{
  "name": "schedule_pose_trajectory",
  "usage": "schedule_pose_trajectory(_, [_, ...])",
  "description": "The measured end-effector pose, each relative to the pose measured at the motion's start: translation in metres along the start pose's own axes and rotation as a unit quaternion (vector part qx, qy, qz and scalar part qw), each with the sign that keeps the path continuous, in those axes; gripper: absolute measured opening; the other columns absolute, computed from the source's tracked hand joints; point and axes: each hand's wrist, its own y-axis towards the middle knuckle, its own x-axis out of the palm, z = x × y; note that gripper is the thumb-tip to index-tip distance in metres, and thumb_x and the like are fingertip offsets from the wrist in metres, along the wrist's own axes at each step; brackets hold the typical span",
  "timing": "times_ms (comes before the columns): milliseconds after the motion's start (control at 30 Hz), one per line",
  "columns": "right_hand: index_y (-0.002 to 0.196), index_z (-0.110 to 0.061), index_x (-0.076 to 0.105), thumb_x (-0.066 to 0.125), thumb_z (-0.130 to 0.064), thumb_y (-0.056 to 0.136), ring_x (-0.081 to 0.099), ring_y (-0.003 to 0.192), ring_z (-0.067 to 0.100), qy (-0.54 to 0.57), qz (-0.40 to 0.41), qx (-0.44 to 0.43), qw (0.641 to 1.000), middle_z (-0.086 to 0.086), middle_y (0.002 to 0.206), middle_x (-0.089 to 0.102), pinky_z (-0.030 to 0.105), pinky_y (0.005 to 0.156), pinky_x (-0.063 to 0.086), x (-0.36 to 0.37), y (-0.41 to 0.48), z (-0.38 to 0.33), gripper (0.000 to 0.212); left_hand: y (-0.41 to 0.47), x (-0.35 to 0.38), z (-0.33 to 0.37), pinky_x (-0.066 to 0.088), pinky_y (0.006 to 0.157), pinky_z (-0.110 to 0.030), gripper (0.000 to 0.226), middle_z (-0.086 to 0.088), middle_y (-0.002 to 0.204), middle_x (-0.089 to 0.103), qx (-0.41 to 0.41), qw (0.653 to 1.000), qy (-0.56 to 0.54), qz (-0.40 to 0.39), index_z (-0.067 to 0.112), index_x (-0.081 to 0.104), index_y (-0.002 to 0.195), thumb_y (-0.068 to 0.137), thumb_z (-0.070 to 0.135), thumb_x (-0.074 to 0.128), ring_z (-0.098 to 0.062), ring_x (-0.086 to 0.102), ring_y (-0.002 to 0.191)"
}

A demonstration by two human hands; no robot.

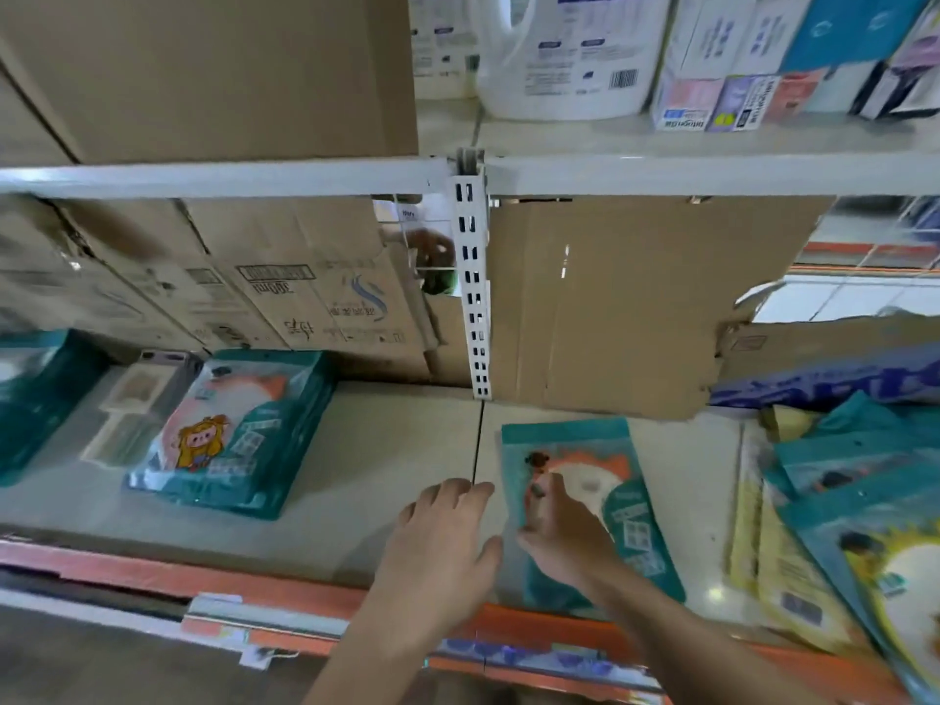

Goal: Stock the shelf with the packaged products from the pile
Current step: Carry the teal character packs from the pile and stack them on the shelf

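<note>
Head view: the right hand [564,531] lies on a teal packaged product [564,440] flat on the shelf board [397,450], fingers fairly straight across its face, not curled round it. The left hand [447,531] is spread just beside the pack's left edge, relaxed and holding nothing. A stack of matching teal packs [229,429] sits well to the left, the pile [864,501] on the right
</note>
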Motion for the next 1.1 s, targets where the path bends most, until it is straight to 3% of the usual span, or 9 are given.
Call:
schedule_pose_trajectory(100, [0.138, -0.029, 0.033, 0.063, -0.032, 0.092, 0.061, 0.075, 0.006, 0.028, -0.020, -0.001, 0.999, -0.008, 0.096, 0.062, 0.024, 0.058, 0.042, -0.002, -0.001, 0.007, 0.056, 0.001, 0.005, 0.009, 0.035, 0.112, -0.034, 0.055, 0.006, 0.151, 0.042, 0.021, 1.000, -0.005, -0.001, 0.032, 0.034, 0.151, 0.099, 0.044, 0.046, -0.016, 0.041, 0.136])
schedule_pose_trajectory(267, [0.145, -0.019, 0.035, 0.062, -0.035, 0.092, 0.059, 0.092, 0.010, 0.038, -0.039, -0.005, 0.998, -0.011, 0.106, 0.059, 0.029, 0.079, 0.048, -0.030, -0.011, 0.034, 0.061, 0.017, 0.011, 0.037, 0.034, 0.114, -0.036, 0.054, 0.007, 0.152, 0.043, 0.056, 0.998, -0.019, -0.005, 0.036, 0.035, 0.151, 0.099, 0.047, 0.047, -0.016, 0.040, 0.139])
schedule_pose_trajectory(367, [0.133, -0.026, 0.045, 0.063, -0.040, 0.091, 0.063, 0.095, 0.014, 0.036, -0.003, 0.032, 0.999, -0.009, 0.104, 0.060, 0.028, 0.076, 0.047, -0.059, -0.022, 0.064, 0.049, 0.031, 0.017, 0.065, 0.034, 0.113, -0.036, 0.057, 0.008, 0.153, 0.041, 0.086, 0.996, -0.007, -0.012, 0.036, 0.034, 0.152, 0.098, 0.048, 0.048, -0.016, 0.038, 0.140])
schedule_pose_trajectory(533, [0.113, -0.026, 0.051, 0.068, -0.035, 0.087, 0.063, 0.068, 0.013, 0.057, 0.101, 0.098, 0.988, -0.003, 0.069, 0.064, 0.028, 0.063, 0.045, -0.125, -0.047, 0.128, 0.033, 0.046, 0.025, 0.125, 0.032, 0.117, -0.039, 0.058, 0.010, 0.155, 0.039, 0.134, 0.990, 0.002, -0.035, 0.040, 0.031, 0.151, 0.096, 0.048, 0.049, -0.018, 0.033, 0.145])
schedule_pose_trajectory(600, [0.109, -0.029, 0.051, 0.066, -0.029, 0.087, 0.065, 0.066, 0.013, 0.061, 0.138, 0.129, 0.980, -0.003, 0.072, 0.065, 0.023, 0.056, 0.046, -0.155, -0.061, 0.157, 0.027, 0.051, 0.027, 0.152, 0.030, 0.116, -0.036, 0.057, 0.011, 0.155, 0.039, 0.153, 0.988, 0.007, -0.033, 0.039, 0.033, 0.151, 0.097, 0.048, 0.049, -0.016, 0.032, 0.144])
schedule_pose_trajectory(667, [0.103, -0.027, 0.052, 0.065, -0.027, 0.086, 0.067, 0.074, 0.019, 0.061, 0.186, 0.150, 0.969, -0.003, 0.080, 0.065, 0.028, 0.056, 0.043, -0.183, -0.075, 0.190, 0.022, 0.057, 0.030, 0.178, 0.028, 0.115, -0.035, 0.057, 0.010, 0.154, 0.039, 0.172, 0.984, 0.011, -0.036, 0.037, 0.033, 0.152, 0.098, 0.048, 0.047, -0.016, 0.034, 0.143])
schedule_pose_trajectory(767, [0.122, -0.020, 0.058, 0.071, -0.028, 0.084, 0.066, 0.098, 0.031, 0.063, 0.268, 0.202, 0.940, 0.009, 0.105, 0.068, 0.034, 0.069, 0.041, -0.223, -0.090, 0.244, 0.041, 0.064, 0.038, 0.214, 0.034, 0.114, -0.039, 0.057, 0.009, 0.153, 0.039, 0.185, 0.981, 0.015, -0.055, 0.036, 0.032, 0.151, 0.098, 0.050, 0.046, -0.018, 0.038, 0.140])
schedule_pose_trajectory(900, [0.132, -0.014, 0.052, 0.072, -0.038, 0.088, 0.063, 0.108, 0.039, 0.077, 0.333, 0.245, 0.907, 0.020, 0.125, 0.064, 0.041, 0.081, 0.048, -0.266, -0.101, 0.310, 0.054, 0.075, 0.046, 0.256, 0.038, 0.111, -0.037, 0.056, 0.009, 0.154, 0.039, 0.191, 0.978, 0.024, -0.075, 0.036, 0.032, 0.152, 0.099, 0.048, 0.047, -0.017, 0.038, 0.140])
schedule_pose_trajectory(1100, [0.108, -0.028, 0.051, 0.060, -0.065, 0.079, 0.062, 0.089, 0.027, 0.039, 0.230, 0.207, 0.950, 0.001, 0.101, 0.063, 0.041, 0.074, 0.055, -0.273, -0.093, 0.339, 0.047, 0.093, 0.061, 0.307, 0.037, 0.112, -0.038, 0.059, 0.009, 0.154, 0.038, 0.183, 0.977, 0.035, -0.105, 0.037, 0.029, 0.154, 0.099, 0.049, 0.046, -0.017, 0.037, 0.140])
